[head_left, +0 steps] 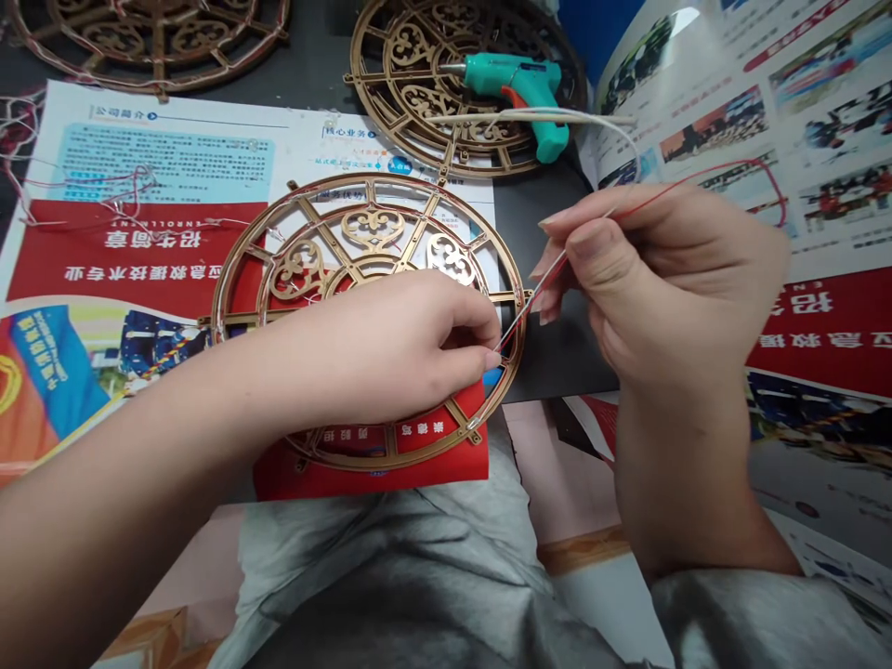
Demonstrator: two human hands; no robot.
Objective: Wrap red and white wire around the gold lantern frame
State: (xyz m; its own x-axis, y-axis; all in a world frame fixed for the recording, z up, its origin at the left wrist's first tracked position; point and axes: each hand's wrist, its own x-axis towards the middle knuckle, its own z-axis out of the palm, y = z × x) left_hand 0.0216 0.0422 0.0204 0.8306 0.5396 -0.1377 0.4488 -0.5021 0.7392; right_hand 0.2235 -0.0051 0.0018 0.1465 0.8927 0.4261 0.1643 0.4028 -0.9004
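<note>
A round gold-coloured openwork frame [372, 223] with scroll ornaments lies on printed sheets in front of me. Across it rests my left hand [418, 348], thumb and index finger pinched on the red and white wires [519, 319] at the frame's right rim. Right of the frame, my right hand [669, 269] is raised, with the same wires between thumb and index finger. From that pinch a red end loops to the right and a white one curves upward. The wires run taut between both hands. Clear strands follow the frame's rings.
A teal glue gun [519, 84] lies on a second round frame [362, 46] at the back. Another frame [160, 74] sits at the back left. Tangled wires [132, 190] lie on the left sheet [70, 242]. A printed sheet [836, 242] stands at the right.
</note>
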